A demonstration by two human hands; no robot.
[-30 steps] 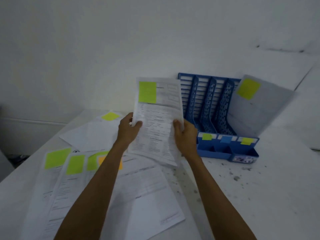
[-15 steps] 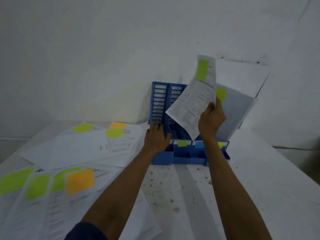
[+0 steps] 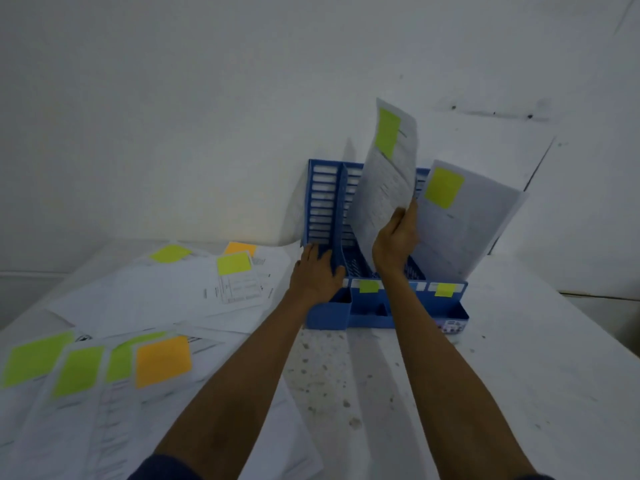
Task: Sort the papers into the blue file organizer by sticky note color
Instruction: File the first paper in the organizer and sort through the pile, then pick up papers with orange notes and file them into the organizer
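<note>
Green-noted paper (image 3: pixel 384 195), right hand (image 3: pixel 394 244); open slot, blue organizer (image 3: pixel 323 202)

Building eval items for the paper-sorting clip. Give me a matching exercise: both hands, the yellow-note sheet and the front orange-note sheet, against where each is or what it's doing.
Column one
1. left hand
2. right hand
3. yellow-note sheet
4. front orange-note sheet

Column two
A. lies flat on the table
B. grips the green-note sheet above the blue organizer
C. stands in the blue organizer's rightmost slot
D. rests on the blue organizer's left end

Pairs: 1-D, 2-B, 3-C, 4-A
</note>
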